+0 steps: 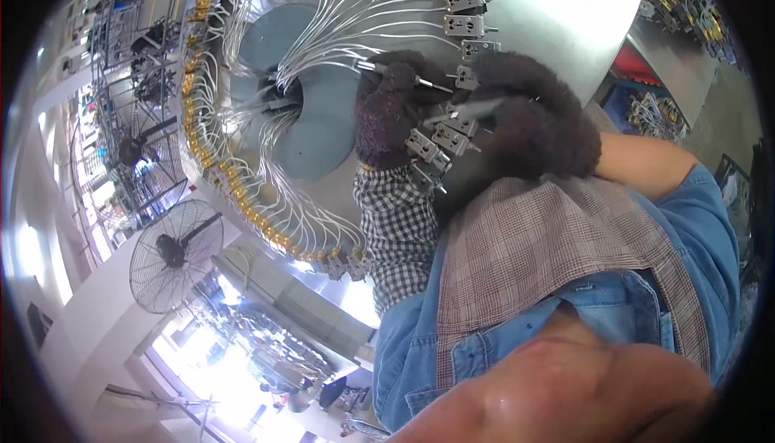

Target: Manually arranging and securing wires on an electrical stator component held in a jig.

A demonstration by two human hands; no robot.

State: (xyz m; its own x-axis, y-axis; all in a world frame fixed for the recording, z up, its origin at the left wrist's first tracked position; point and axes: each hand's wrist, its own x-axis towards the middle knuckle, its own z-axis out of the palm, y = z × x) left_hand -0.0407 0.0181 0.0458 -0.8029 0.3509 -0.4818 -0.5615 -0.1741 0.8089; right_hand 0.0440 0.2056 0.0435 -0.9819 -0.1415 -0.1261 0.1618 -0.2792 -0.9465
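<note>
Both of my hands wear dark knitted gloves over a round metal worktable (517, 7). My left hand (391, 112) is closed around a slim silver rod (436, 85); its thicker end sticks out on the other side, beside the white wires. My right hand (537, 116) has its fingers curled around a pale, slender piece (476, 110), blurred and partly covered, whose kind I cannot make out. Small metal blocks (454, 138) with slots and screws lie just below and between the hands. More such blocks (464, 25) stand in a row beyond them, white wires running into them.
White wires (323, 31) fan out from the hub (282, 96) between grey discs (315, 148). Brass-coloured terminals (242, 205) line the table's left rim. A standing fan (173, 253) is at lower left. Wired parts (658, 116) and a red bin (634, 64) sit at right.
</note>
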